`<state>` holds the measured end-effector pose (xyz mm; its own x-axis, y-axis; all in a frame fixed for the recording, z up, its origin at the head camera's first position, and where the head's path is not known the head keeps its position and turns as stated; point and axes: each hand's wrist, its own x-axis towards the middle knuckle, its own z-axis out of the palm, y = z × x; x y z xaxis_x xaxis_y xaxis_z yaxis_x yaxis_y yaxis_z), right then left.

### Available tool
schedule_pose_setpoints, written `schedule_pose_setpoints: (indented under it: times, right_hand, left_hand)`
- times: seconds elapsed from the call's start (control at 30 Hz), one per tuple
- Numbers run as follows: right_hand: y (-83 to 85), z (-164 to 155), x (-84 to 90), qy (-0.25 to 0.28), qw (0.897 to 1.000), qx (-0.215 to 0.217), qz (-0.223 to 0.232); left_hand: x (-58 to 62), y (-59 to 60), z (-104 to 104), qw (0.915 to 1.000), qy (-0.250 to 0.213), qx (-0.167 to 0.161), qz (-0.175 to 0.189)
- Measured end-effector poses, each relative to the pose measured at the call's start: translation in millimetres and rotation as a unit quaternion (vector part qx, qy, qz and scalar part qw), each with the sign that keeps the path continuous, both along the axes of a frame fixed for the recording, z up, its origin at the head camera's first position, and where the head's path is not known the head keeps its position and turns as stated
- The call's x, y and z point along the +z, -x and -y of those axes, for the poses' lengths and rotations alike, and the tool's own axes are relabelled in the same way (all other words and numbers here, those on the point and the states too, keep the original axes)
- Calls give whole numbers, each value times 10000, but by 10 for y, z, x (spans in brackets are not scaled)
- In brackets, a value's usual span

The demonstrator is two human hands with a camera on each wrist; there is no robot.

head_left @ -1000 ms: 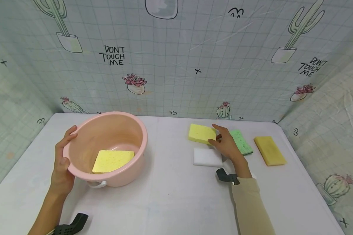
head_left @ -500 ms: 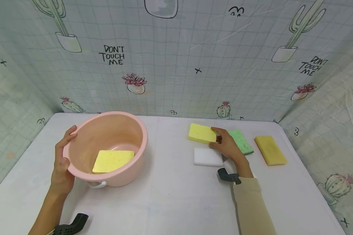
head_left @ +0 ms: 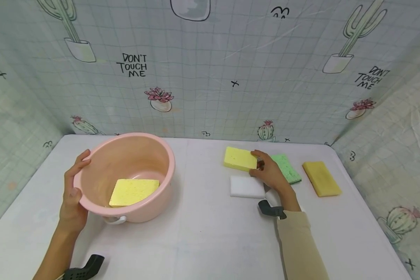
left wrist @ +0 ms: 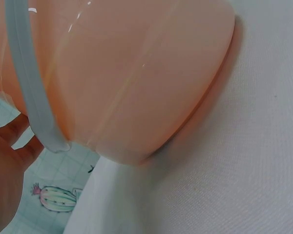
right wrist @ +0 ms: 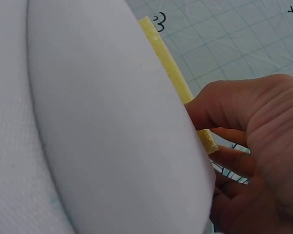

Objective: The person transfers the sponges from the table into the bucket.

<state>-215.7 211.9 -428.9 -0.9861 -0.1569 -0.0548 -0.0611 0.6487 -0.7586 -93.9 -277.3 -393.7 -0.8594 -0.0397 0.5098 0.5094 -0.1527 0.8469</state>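
Note:
My left hand grips the left rim of a pink plastic tub, its thumb on the near side and fingers along the rim. Inside the tub lies a yellow sponge. At the right, my right hand pinches the right end of a second yellow sponge between thumb and fingers. That sponge's narrow edge shows in the right wrist view. Just in front of it lies a white sponge. The left wrist view has the tub's outer wall and white handle.
A green sponge lies just beyond my right hand, partly hidden by it. Farther right is a darker yellow sponge. A white object is partly covered by my right wrist. The white table meets a cactus-print cloth at the back and sides.
My right thumb and fingers have drawn in onto the end of the yellow sponge, which stays in nearly the same spot. The left hand and tub have hardly moved.

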Motion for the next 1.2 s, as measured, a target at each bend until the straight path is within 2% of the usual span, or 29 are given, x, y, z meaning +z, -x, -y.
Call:
schedule_pose_setpoints:
  times: [0.57,0.87,1.2]
  right_hand:
    - [-12,44,59,93,9995,-291,-5]
    - [-42,39,115,290,9989,-260,-257]
    - [-84,58,315,538,9971,-133,-517]
  left_hand:
    - [-9,14,13,9999,-70,-91,-75]
    - [-10,2,16,10000,14,-49,-49]
    - [-25,9,27,9999,18,-105,-136]
